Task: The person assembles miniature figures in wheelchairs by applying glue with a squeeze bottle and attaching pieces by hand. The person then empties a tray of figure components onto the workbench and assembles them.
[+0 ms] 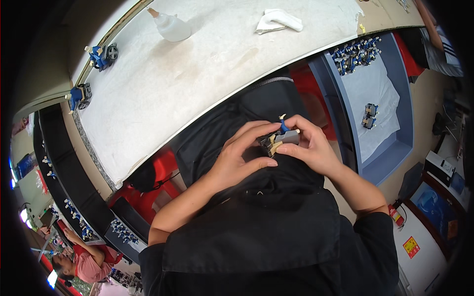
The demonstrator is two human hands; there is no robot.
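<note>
Above my lap, both hands are around a small toy figure (pixel 287 137) with a grey body, cream-coloured pieces and a blue part that sticks up. My left hand (pixel 245 149) grips its dark left end, the thumb stretched out below. On the other side my right hand (pixel 312 144) pinches it, with the thumb along its lower edge and the fingers behind. My fingers hide parts of the figure.
A white-covered table (pixel 207 74) bears a squeeze bottle (pixel 173 27), a folded cloth (pixel 278 20) and wheeled blue figures (pixel 101 56). To my right, a blue-grey tray (pixel 402 140) holds several figures (pixel 356 53). Another person (pixel 89 259) sits at lower left; more figures (pixel 123 232) lie nearby.
</note>
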